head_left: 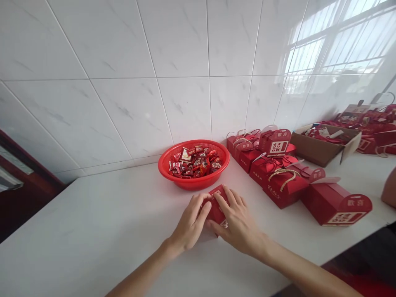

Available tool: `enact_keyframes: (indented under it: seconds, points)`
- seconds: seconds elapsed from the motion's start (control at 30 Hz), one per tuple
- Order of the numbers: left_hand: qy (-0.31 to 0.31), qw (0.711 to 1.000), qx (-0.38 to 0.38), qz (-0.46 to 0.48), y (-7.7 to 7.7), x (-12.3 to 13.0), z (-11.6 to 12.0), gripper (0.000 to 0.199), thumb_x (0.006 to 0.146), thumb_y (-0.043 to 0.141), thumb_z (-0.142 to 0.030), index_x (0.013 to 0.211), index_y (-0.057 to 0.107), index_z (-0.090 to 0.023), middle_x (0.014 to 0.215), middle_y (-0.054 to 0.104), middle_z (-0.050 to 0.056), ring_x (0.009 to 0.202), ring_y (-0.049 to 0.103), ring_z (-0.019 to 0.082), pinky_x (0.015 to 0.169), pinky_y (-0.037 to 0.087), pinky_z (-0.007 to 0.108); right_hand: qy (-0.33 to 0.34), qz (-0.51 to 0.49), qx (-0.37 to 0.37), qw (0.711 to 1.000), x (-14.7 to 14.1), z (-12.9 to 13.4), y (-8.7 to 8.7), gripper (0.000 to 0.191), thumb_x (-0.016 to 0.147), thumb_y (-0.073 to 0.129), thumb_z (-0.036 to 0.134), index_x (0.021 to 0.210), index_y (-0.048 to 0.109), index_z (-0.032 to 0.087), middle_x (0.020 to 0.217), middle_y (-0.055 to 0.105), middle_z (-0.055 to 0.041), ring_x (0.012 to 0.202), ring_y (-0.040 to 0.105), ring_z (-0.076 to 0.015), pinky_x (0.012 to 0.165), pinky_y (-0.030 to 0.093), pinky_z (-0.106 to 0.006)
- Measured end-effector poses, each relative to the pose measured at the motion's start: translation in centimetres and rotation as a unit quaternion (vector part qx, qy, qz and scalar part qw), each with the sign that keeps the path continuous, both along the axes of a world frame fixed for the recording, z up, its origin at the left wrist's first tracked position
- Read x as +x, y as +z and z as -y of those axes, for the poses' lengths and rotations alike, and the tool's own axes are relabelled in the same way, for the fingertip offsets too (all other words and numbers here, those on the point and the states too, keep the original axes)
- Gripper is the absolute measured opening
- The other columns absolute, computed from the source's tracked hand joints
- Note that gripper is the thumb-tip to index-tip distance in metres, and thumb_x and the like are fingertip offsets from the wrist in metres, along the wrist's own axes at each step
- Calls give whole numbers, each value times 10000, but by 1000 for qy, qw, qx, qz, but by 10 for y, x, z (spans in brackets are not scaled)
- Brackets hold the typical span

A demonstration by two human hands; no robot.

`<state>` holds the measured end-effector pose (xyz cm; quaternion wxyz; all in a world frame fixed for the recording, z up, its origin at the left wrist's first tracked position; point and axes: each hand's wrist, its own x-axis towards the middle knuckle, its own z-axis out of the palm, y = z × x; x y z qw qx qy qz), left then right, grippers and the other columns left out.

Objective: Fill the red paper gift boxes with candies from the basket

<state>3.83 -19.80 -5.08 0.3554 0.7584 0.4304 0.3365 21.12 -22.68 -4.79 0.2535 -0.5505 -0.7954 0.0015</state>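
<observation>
A small red gift box (216, 213) with pale lettering stands on the white counter, between my two hands. My left hand (192, 218) grips its left side, with the fingers bent over the top edge. My right hand (237, 220) lies across the box's top and right side, its thumb at the near edge. Together the hands cover much of the box, so whether its lid is fully closed cannot be seen. Just behind it sits a red plastic basket (168, 177) holding many wrapped sweets (198, 163).
Several red gift boxes (284, 187), some tied with cord, stand in rows to the right. Beyond them is an open cardboard carton (318, 150) with red items inside. A tiled wall (182, 103) bounds the counter (102, 231) at the back. Part of another person shows at the right edge.
</observation>
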Motion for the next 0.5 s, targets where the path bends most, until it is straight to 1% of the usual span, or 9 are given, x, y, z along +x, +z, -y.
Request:
enact_keyframes:
  seconds: [0.03, 0.1, 0.17, 0.27, 0.33, 0.4, 0.43, 0.47, 0.5]
  points:
    - [2, 999, -20, 38, -7, -1, 6, 389, 1026, 346, -479, 1285, 514, -243, 1293, 580, 97, 1187, 558, 238, 1007, 459, 400, 1, -6, -8, 1000, 0, -1, 1, 545, 894, 631, 472, 1341, 559, 168, 1469, 472, -240, 1328, 484, -398, 1013, 479, -579]
    - [27, 993, -59, 96, -23, -3, 17, 467, 1019, 379, -484, 1420, 386, -247, 1326, 566, 117, 1136, 586, 241, 986, 472, 415, 10, -24, -20, 999, 2, -4, 4, 488, 883, 642, 402, 1312, 578, 178, 1448, 493, -218, 1294, 507, -380, 1002, 492, -557]
    - [33, 988, -77, 127, -36, -4, 27, 512, 1008, 408, -480, 1448, 315, -235, 1265, 590, 127, 1056, 611, 242, 938, 491, 425, 21, -50, -26, 998, 7, -7, 7, 487, 842, 667, 340, 1295, 588, 179, 1428, 514, -195, 1252, 535, -359, 993, 504, -530]
    - [21, 991, -37, 129, -46, -5, 34, 434, 1000, 442, -428, 1386, 361, -247, 1244, 563, 119, 1022, 605, 228, 911, 500, 413, 43, -94, -14, 995, 22, -9, 19, 506, 782, 698, 291, 1268, 602, 187, 1391, 555, -165, 1210, 570, -334, 983, 517, -498]
    - [3, 993, 19, 120, -48, -5, 36, 346, 999, 450, -357, 1331, 406, -269, 1271, 519, 104, 994, 600, 198, 908, 505, 388, 71, -121, 17, 990, 40, -8, 37, 502, 789, 700, 304, 1272, 602, 203, 1384, 568, -152, 1234, 570, -320, 1002, 509, -479]
    - [-45, 991, 68, 102, -48, -6, 36, 277, 990, 457, -278, 1267, 449, -281, 1266, 503, 87, 942, 602, 165, 892, 514, 356, 97, -149, 69, 982, 67, -4, 63, 477, 831, 685, 348, 1285, 597, 229, 1379, 580, -133, 1279, 553, -299, 1016, 500, -456]
    - [-78, 990, 86, 85, -48, -6, 37, 252, 981, 462, -245, 1231, 469, -279, 1254, 507, 81, 910, 602, 152, 877, 518, 338, 94, -155, 104, 978, 84, -2, 78, 458, 844, 681, 369, 1276, 602, 241, 1360, 598, -123, 1269, 564, -290, 1002, 505, -449]
    - [-114, 987, 98, 61, -47, -6, 38, 233, 969, 468, -214, 1193, 488, -272, 1238, 516, 79, 882, 603, 142, 857, 523, 320, 68, -154, 143, 975, 102, 0, 93, 448, 848, 683, 393, 1266, 606, 249, 1337, 617, -115, 1239, 586, -281, 974, 516, -438]
    - [-151, 982, 106, 34, -46, -5, 39, 218, 957, 472, -184, 1158, 505, -262, 1223, 527, 79, 855, 605, 134, 831, 526, 303, 26, -149, 186, 971, 122, 2, 108, 459, 844, 689, 414, 1265, 608, 250, 1302, 640, -112, 1207, 606, -272, 958, 519, -428]
